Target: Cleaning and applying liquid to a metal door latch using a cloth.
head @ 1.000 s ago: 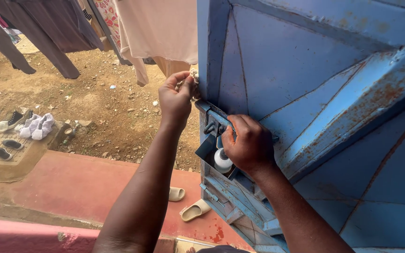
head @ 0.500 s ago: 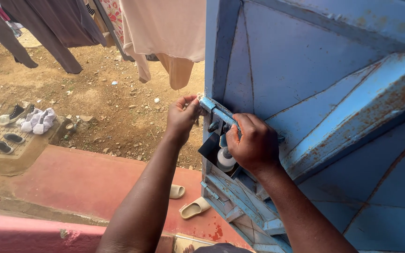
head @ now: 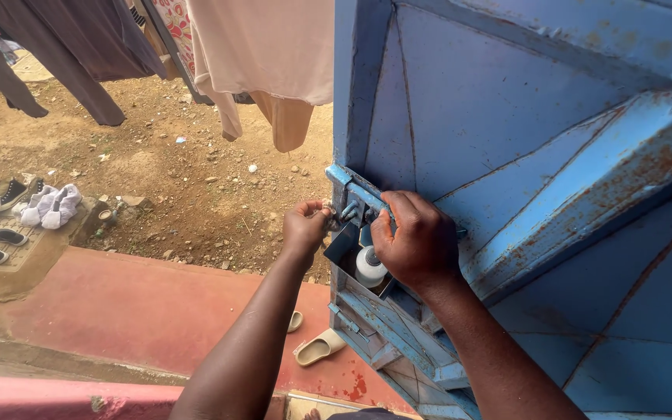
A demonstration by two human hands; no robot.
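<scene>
Outdoors, bare brown dirt (head: 196,171) strewn with pebbles runs back from a blue metal door (head: 523,155), which fills the right of the view, rusted along its raised ribs. Left of the door and above, washing (head: 266,54) hangs on a line; below it a red step (head: 141,311) carries a pair of beige sandals (head: 316,346) close to the door's foot, with more shoes (head: 33,206) well off to the left on a paved slab.

At the door's left edge a blue slide bolt (head: 355,194) slants down towards the right. The right hand (head: 414,241) is closed over the bolt's bar, fingers curled around it. Just below that hand, in the open lock box (head: 348,245) on the door, stands a small white bottle (head: 369,267). The left hand (head: 305,229) is at the door's edge beside the box, fingertips pinched together on something too small to make out.

By my reading, the work on the bolt is under way, not finished: both hands are on the fitting, the bottle is unheld, and the bolt's end sits at the door's edge.
</scene>
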